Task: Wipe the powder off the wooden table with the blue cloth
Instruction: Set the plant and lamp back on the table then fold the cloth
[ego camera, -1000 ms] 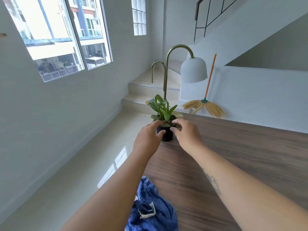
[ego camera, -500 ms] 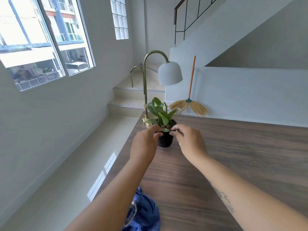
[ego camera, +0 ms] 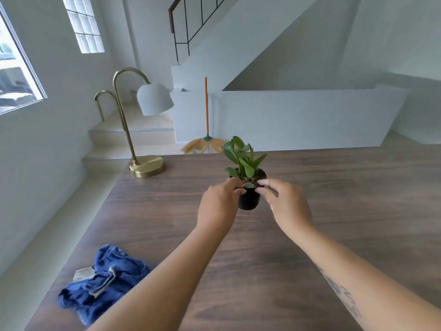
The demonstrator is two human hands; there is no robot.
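A person's two hands meet around a small black pot (ego camera: pixel 249 202) at the middle of a dark wooden worktop (ego camera: pixel 358 235), seen from a head-worn camera. The left hand (ego camera: pixel 218 207) curls its thumb and fingers round the pot's left side at the rim, while the right hand (ego camera: pixel 287 206) pinches the rim from the right with its fingertips, so both hands hold the pot between them. A leafy green plant (ego camera: pixel 241 158) rises from the soil above the fingers. Whether the pot's base rests on the wood or sits just clear of it cannot be told from this angle. The blue cloth (ego camera: pixel 105 283) lies crumpled and untouched near the worktop's near left edge, well apart from the hands, beside the left forearm, with a pale label (ego camera: pixel 83 274) showing on its left side. A brass lamp (ego camera: pixel 146 166) with a white shade stands at the far left corner. Beyond the worktop, a broom (ego camera: pixel 206 130) with an orange handle leans against a low white wall beside the stairs (ego camera: pixel 133 137).
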